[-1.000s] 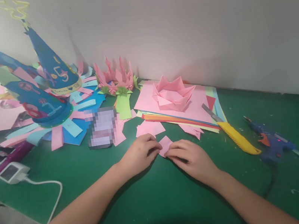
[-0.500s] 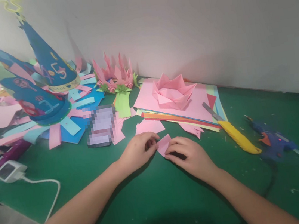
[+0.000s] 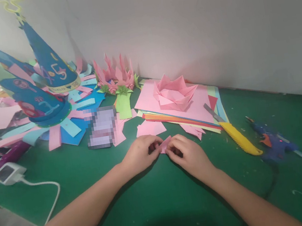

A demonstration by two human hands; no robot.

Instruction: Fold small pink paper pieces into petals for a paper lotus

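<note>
Between my hands is a small piece of pink paper point(image 3: 165, 146), held just above the green tabletop. My left hand point(image 3: 142, 151) pinches its left edge between thumb and fingers. At its right edge, my right hand point(image 3: 189, 155) has closed thumb and fingertips on the paper. The fingers hide both ends, and only a narrow slanted band shows. Right behind my hands lie pink paper pieces point(image 3: 150, 128) and pink offcuts point(image 3: 192, 131).
A folded pink paper flower point(image 3: 175, 94) sits on stacked coloured paper point(image 3: 144, 98). A yellow-handled knife point(image 3: 241, 139) and blue glue gun point(image 3: 277, 142) lie right. Behind left are a phone point(image 3: 101, 127), pink paper crown point(image 3: 115, 76) and blue cone hats point(image 3: 47, 56).
Less of the pink paper's face shows now; it looks folded or tilted into a narrower band. My right fingers have curled in and shifted slightly left.
</note>
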